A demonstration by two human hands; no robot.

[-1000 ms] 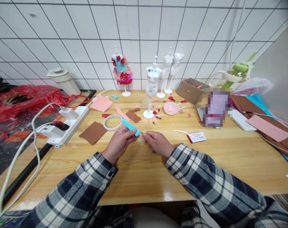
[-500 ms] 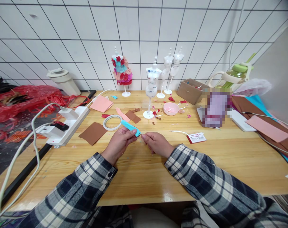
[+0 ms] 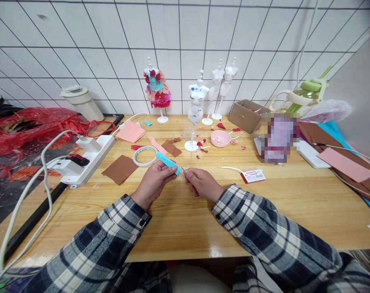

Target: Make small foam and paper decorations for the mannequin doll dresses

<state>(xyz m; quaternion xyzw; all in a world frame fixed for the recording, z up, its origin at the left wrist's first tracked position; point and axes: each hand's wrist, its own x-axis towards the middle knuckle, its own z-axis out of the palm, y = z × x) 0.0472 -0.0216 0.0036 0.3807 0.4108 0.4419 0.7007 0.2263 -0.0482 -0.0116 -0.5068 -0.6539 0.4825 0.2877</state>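
A folded light-blue strip with a fringed right end is pinched between the thumb and fingers of my left hand. Close to that fringed end, my right hand is closed, its thumb and forefinger pressed together on a small thin item that I cannot make out. A ring of white tape lies just behind my left hand, beside a brown paper sheet. Behind my hands stands a white mannequin with blue specks, and further left a mannequin in a ruffled dress.
At the left are a white power strip with cables, a cup and a red plastic bag. A pink bowl, a cardboard box, a label and a green-lidded bottle stand or lie to the right.
My right hand has shifted slightly to the right, away from the fringed end of the blue strip. The view has moved a little; my left hand keeps its hold.
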